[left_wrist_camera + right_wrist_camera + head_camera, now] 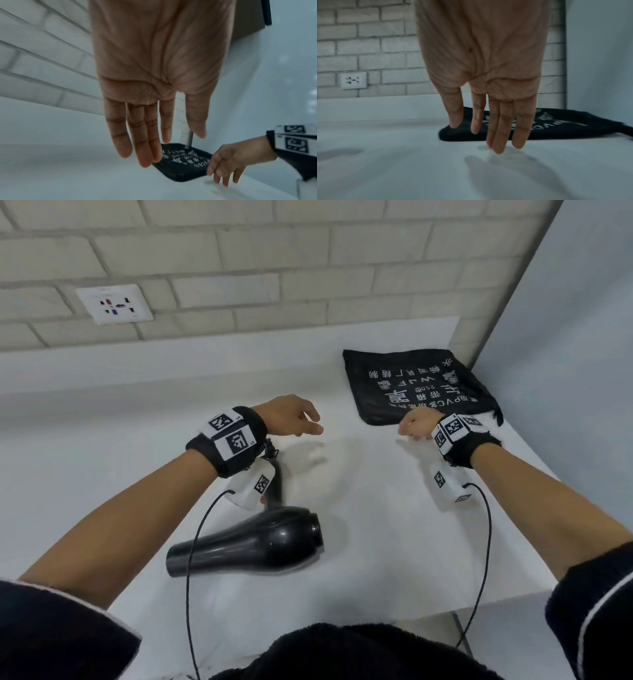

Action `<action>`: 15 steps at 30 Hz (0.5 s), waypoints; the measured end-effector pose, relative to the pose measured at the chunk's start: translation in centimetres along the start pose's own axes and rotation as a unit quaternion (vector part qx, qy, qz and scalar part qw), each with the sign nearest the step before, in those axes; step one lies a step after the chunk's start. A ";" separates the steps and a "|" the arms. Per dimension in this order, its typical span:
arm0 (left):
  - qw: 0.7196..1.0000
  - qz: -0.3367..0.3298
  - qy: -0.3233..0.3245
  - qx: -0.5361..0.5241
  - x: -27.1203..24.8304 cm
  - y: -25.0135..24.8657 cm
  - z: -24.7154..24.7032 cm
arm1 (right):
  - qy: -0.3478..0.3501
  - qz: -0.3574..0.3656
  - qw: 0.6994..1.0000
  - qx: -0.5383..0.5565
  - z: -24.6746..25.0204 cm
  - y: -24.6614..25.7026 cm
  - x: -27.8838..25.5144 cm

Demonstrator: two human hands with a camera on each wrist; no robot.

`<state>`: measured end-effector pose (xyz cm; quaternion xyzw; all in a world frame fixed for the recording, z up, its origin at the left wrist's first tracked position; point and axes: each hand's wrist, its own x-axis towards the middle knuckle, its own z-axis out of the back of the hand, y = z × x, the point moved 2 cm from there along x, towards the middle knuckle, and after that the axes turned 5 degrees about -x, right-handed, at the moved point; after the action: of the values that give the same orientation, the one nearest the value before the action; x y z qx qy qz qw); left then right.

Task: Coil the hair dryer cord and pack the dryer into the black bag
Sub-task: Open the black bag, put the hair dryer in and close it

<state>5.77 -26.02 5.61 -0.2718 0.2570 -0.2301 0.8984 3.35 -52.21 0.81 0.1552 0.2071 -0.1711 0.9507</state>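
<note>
Both hands hover empty with fingers loosely extended: left hand (pixel 291 416), right hand (pixel 416 424). Grasp the black bag (pixel 411 385) at its near edge and spread the mouth wide. Bag lies far right, just beyond the right hand; the hair dryer (pixel 246 542) rests near left on the table (pixel 376 525), under the left forearm, cord not visible
</note>
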 end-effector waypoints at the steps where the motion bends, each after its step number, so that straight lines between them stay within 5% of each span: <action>1: 1.000 0.003 0.004 0.012 1.7 -1.1 -0.5 | -0.016 -0.004 1.000 -0.018 0.5 -1.7 0.0; 15: 0.958 -0.029 0.042 0.281 17.9 -9.5 -7.7 | -0.131 -0.078 0.986 0.069 2.4 -15.2 4.4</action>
<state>12.23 -45.85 -0.22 -0.0058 0.2117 -0.3301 0.9199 2.05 -67.82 -2.50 0.1802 0.0796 -0.2779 0.9402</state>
